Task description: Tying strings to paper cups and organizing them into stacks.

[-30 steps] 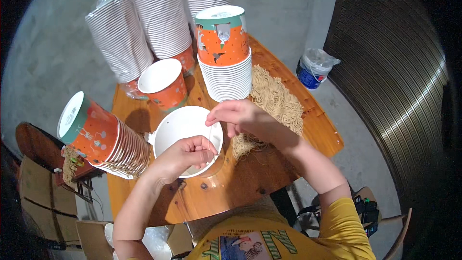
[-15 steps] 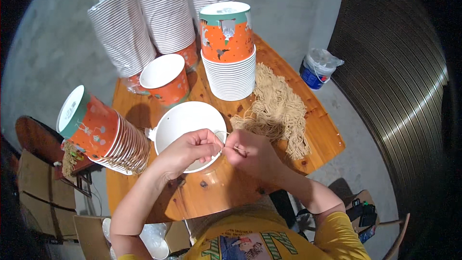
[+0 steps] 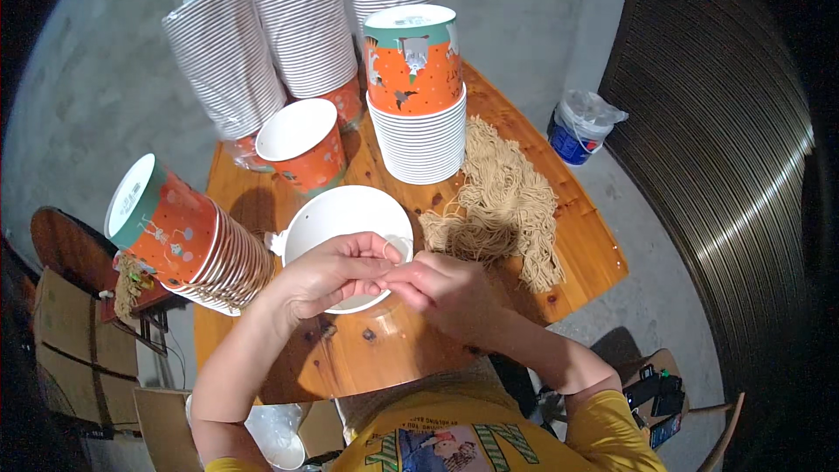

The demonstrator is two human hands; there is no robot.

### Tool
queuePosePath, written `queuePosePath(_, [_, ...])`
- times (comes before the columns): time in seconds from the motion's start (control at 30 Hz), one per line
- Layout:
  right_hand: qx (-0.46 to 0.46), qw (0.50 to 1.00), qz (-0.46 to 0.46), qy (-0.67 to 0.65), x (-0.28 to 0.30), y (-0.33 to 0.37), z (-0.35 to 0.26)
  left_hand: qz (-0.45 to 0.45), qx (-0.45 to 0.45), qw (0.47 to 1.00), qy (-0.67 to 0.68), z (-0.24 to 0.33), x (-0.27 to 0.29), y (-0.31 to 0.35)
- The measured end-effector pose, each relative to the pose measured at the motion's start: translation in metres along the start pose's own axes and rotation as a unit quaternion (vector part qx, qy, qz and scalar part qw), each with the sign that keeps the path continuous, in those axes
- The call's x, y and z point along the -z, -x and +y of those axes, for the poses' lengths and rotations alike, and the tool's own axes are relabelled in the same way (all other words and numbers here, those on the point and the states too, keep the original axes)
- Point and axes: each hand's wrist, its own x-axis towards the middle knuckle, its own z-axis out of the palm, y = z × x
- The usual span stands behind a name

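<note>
Over an open white paper bucket point(image 3: 325, 220), my left hand point(image 3: 328, 275) pinches a thin beige cord point(image 3: 391, 246) that makes a small loop above its fingertips. My right hand point(image 3: 444, 295) is closed too, its fingertips pressed against the left ones and pinching the same cord. How the cord runs between the fingers is hidden. Part of the bucket's inside and near rim is behind my hands. Just beyond my right hand lies a loose heap of beige cord point(image 3: 516, 210) on the wooden table point(image 3: 384, 354).
At left leans a stack of upturned orange buckets point(image 3: 185, 236) with cords along its rims. Another upturned stack point(image 3: 415, 87) stands at the back. Behind are an upright orange bucket point(image 3: 301, 147) and tall plastic-wrapped stacks point(image 3: 301, 22). A blue-and-white pail point(image 3: 578, 129) sits on the floor.
My right hand has shifted a little left and down, its fingers now overlapping the left fingertips. The cord loop between them looks smaller. The buckets have stayed in place.
</note>
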Motion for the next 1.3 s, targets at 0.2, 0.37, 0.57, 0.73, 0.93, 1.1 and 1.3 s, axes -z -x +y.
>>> queuePosePath(0.2, [-0.293, 0.876, -0.018, -0.382, 0.008, -0.002, 0.010, 0.033, -0.070, 0.993, -0.094, -0.004, -0.004, 0.004])
queuePosePath(0.37, [-0.251, 0.826, -0.008, -0.505, 0.006, -0.004, 0.019, 0.170, -0.261, 0.854, -0.416, -0.014, -0.039, 0.016])
queuePosePath(0.57, [-0.224, 0.893, -0.036, -0.389, 0.002, -0.003, 0.010, 0.184, -0.302, 0.823, -0.445, -0.019, -0.037, 0.012])
queuePosePath(0.73, [-0.246, 0.911, -0.044, -0.329, 0.005, -0.007, 0.006, 0.178, -0.245, 0.873, -0.381, -0.016, -0.035, 0.017])
queuePosePath(0.93, [-0.268, 0.880, -0.038, -0.390, -0.002, -0.004, 0.010, 0.150, -0.215, 0.882, -0.392, -0.010, -0.025, 0.012])
queuePosePath(1.1, [-0.259, 0.890, -0.027, -0.374, -0.003, -0.003, 0.013, 0.120, -0.121, 0.913, -0.369, -0.007, -0.016, 0.007])
queuePosePath(1.3, [-0.213, 0.919, -0.013, -0.331, -0.002, -0.001, 0.012, 0.135, -0.180, 0.885, -0.408, -0.012, -0.019, 0.004])
